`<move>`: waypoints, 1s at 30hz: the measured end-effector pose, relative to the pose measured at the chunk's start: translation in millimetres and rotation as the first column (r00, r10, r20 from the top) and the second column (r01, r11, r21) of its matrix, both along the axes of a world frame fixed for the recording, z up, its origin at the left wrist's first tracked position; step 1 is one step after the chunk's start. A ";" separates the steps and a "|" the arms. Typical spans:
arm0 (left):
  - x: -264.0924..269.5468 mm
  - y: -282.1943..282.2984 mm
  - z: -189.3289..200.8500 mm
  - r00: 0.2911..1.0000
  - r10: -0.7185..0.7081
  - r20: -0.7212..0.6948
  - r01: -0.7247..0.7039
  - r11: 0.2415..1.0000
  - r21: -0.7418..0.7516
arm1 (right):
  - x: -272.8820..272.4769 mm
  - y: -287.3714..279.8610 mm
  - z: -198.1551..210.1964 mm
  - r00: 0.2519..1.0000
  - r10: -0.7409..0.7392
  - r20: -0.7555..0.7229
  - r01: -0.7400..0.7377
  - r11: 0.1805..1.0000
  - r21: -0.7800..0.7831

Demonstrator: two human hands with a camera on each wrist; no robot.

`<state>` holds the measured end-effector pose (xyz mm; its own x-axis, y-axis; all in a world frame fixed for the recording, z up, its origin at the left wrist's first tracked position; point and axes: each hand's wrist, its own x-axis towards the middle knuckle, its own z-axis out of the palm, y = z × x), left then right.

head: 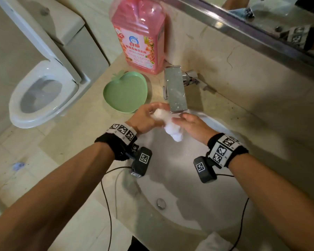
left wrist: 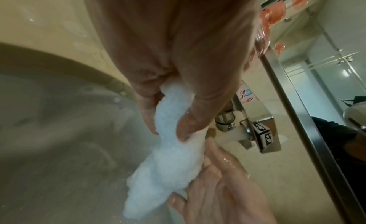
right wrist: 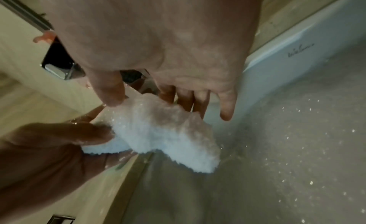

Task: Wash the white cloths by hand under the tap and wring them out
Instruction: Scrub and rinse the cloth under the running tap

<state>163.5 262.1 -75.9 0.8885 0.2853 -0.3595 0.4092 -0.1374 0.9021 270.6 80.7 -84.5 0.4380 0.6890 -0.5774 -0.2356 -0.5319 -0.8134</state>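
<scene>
A wet white cloth [head: 171,128] hangs bunched over the sink basin [head: 188,187], just below the spout of the chrome tap [head: 176,87]. My left hand [head: 156,113] grips the cloth's upper end between thumb and curled fingers. The left wrist view shows that grip, with my left hand [left wrist: 168,133] squeezing the cloth [left wrist: 174,161]. My right hand [head: 178,120] lies against the cloth's right side. In the right wrist view my right hand [right wrist: 156,107] has straight fingers behind the cloth [right wrist: 164,133] and its thumb touching the top edge.
A green apple-shaped dish [head: 125,93] and a pink detergent bottle [head: 140,37] stand on the counter left of the tap. Another white cloth [head: 214,241] lies at the sink's near edge. A toilet [head: 42,95] stands at left, a mirror [head: 279,19] along the back wall.
</scene>
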 end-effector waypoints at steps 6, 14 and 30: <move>-10.4 -9.6 -9.0 0.982 0.188 0.028 -0.187 0.982 -0.020 | -5.1 11.0 2.1 0.992 -0.031 0.123 0.030 1.000 0.004; -8.5 -23.9 -21.8 0.974 0.190 -0.123 -0.184 0.981 0.058 | 0.2 -2.8 10.6 0.971 -0.129 0.201 0.143 0.988 -0.054; 15.4 -15.8 -13.1 0.976 -0.140 -0.168 0.178 0.954 0.240 | 15.0 -35.4 11.9 0.986 -0.069 0.149 0.085 0.991 -0.103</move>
<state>178.9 246.3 -89.0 0.8724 0.2432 -0.4240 0.4888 -0.4267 0.7609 285.6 45.3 -72.6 0.5716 0.5866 -0.5737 -0.1638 -0.6036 -0.7803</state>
